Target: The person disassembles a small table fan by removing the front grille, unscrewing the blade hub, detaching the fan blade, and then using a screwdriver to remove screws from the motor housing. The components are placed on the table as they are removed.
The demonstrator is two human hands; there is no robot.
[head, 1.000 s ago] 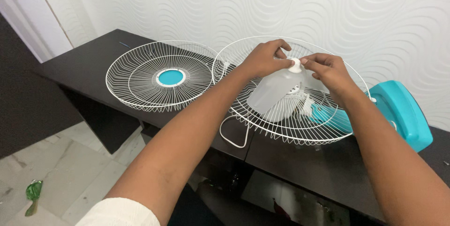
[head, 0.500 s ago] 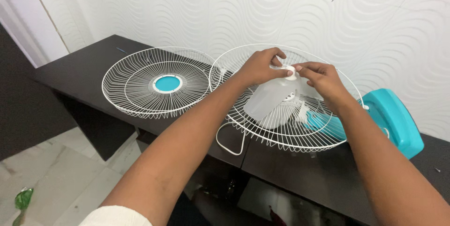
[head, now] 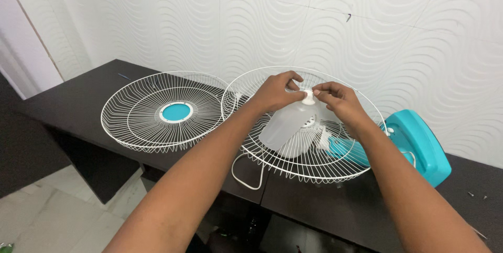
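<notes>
A white wire fan guard (head: 272,163) lies on the dark table (head: 78,103) with a translucent fan blade (head: 285,124) inside it. A small white cap (head: 308,95) sits at the blade's hub. My left hand (head: 275,93) and my right hand (head: 335,101) both pinch this cap from either side, fingers curled around it. Behind the guard the fan's turquoise body (head: 419,145) lies on its side.
A second white wire guard (head: 131,122) with a turquoise centre disc (head: 176,112) lies flat to the left. A white cord (head: 246,177) loops over the table's front edge. A white wavy-patterned wall (head: 367,38) stands close behind.
The view has tilted up, so everything sits lower in the frame. Both hands stay on the white cap, with the fingers shifted slightly around it.
</notes>
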